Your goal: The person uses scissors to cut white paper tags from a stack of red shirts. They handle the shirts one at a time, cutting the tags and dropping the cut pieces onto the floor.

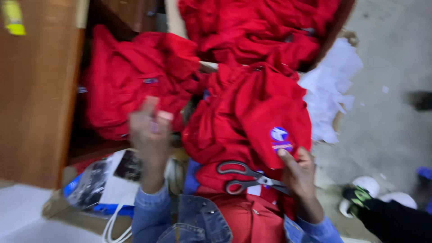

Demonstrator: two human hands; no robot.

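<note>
Head view, one lot. Right hand point(299, 173), at 5 o'clock: fingers closed on a red garment point(252, 121), thumb pressed just below its round blue-and-white badge point(279, 134), apparently to keep the patch flat and facing up. Scissors point(245, 177), dark handles, lie on the cloth just beside that hand, blades passing under it. Left hand point(150, 135), at 7 o'clock: raised, blurred, fingers loosely spread, holding nothing. More red garments point(135, 76) at 11 o'clock. Yellow sticker point(13, 18) on brown panel, 10 o'clock. White scrap sheets point(330, 90), 2 o'clock.
</note>
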